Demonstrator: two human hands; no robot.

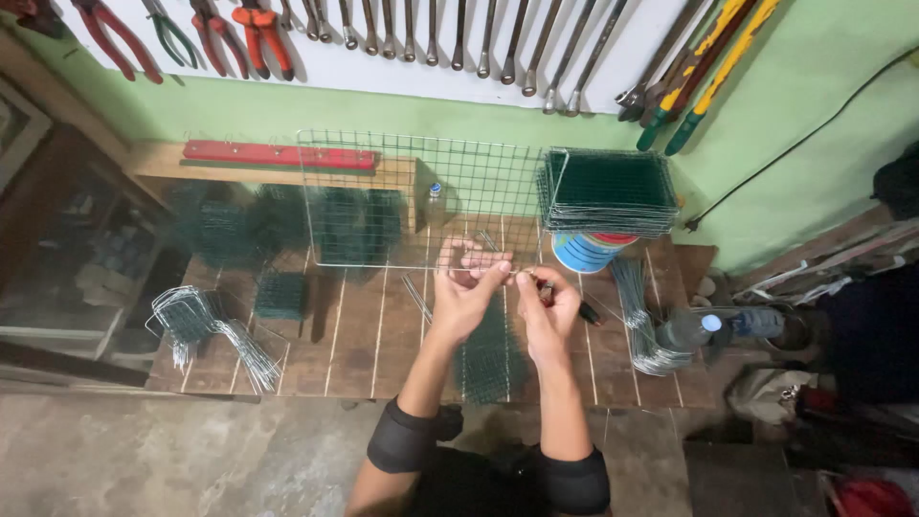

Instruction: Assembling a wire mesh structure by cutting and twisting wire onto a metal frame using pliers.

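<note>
Above the wooden table (364, 335) — thin wire (498, 271) pinched between left hand (466, 292) and right hand (548, 304), both clenched.

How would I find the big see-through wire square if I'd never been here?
Look at the wooden workbench under the wall of hanging tools. Just beyond the person's left hand and right hand, a wire mesh panel stands upright. Unlike the flat stack of green mesh panels beside it, it stands alone.

The single head-worn camera is looking steeply down from above the person's shoulders, facing forward toward the green wall (814, 105); it is sitting at arm's length above the wooden workbench (364, 335); no second view is overlapping it.
</note>
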